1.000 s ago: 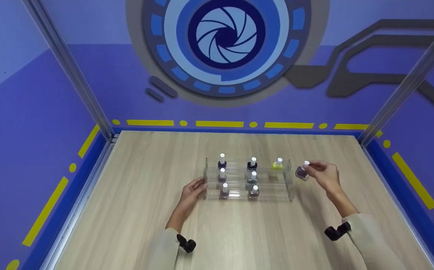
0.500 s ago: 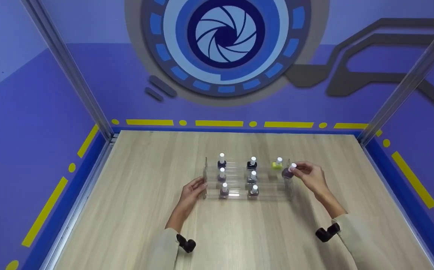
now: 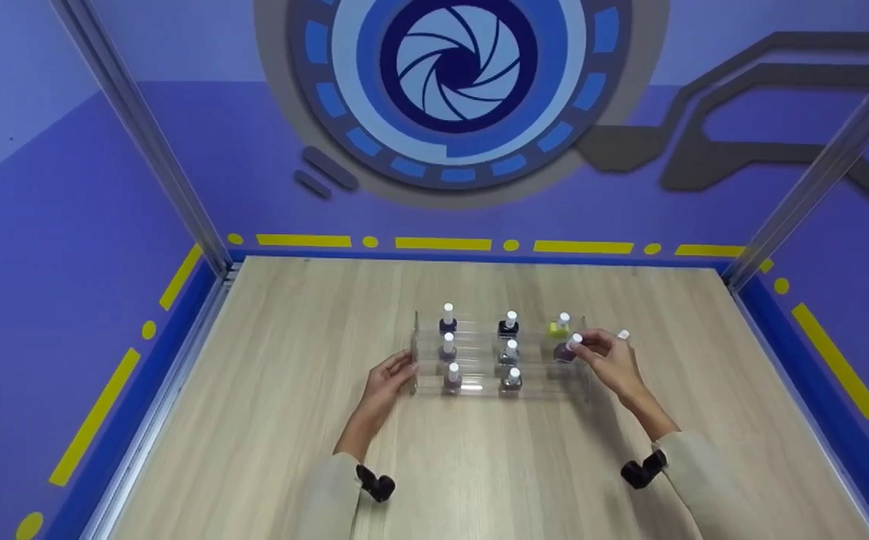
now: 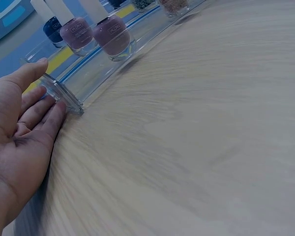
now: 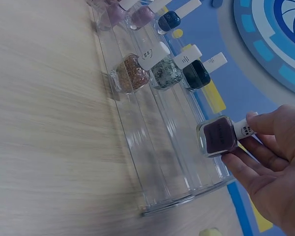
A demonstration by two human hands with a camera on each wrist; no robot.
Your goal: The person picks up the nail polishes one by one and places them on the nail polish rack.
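My right hand (image 3: 612,365) pinches the white cap of a dark purple nail polish bottle (image 5: 219,136), tilted over the right end of a clear tiered display rack (image 3: 479,390). Whether its base touches the rack I cannot tell. At the rack's left end, my left hand (image 4: 22,123) holds the clear side panel (image 4: 64,93) between thumb and fingers. On the rack stand mauve bottles (image 4: 112,37), a dark blue bottle (image 5: 169,21), a copper glitter bottle (image 5: 132,74), a grey glitter bottle (image 5: 165,73), a dark teal bottle (image 5: 196,75) and a yellow bottle (image 3: 559,328).
Another white cap (image 3: 623,335) shows just behind my right hand; its bottle is hidden. The rack stands on a wood-grain table (image 3: 464,465). Printed blue walls (image 3: 329,217) and metal posts (image 3: 142,135) enclose the table at the back and sides.
My right hand has carried the purple bottle leftward, from beside the rack to over its right end. A white cap behind that hand has come into view. My left hand has stayed at the panel.
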